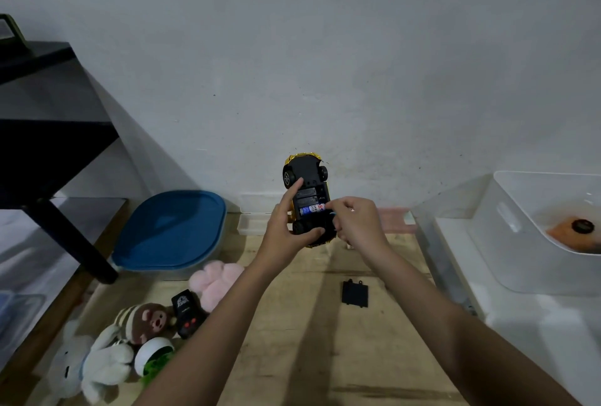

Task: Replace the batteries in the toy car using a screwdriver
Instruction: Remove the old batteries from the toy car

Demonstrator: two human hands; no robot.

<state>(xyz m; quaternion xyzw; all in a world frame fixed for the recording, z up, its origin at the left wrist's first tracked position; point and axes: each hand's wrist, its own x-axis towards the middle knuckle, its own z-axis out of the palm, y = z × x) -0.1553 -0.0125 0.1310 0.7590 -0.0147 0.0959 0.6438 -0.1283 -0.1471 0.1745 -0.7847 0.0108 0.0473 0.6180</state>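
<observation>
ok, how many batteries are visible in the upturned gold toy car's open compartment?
1. A blue-and-white cylindrical battery lies in the slot nearest the person, at the right hand's fingertips. The slots above look empty; the hands may hide others.

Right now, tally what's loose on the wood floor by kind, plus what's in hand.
Plush toys: 3, pink, brown monkey, white
Remote control: 1
Battery cover: 1
Toy car, held in left hand and right hand: 1
Total: 6

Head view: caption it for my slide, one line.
Left hand holds the upturned toy car while the right hand works a battery.
</observation>
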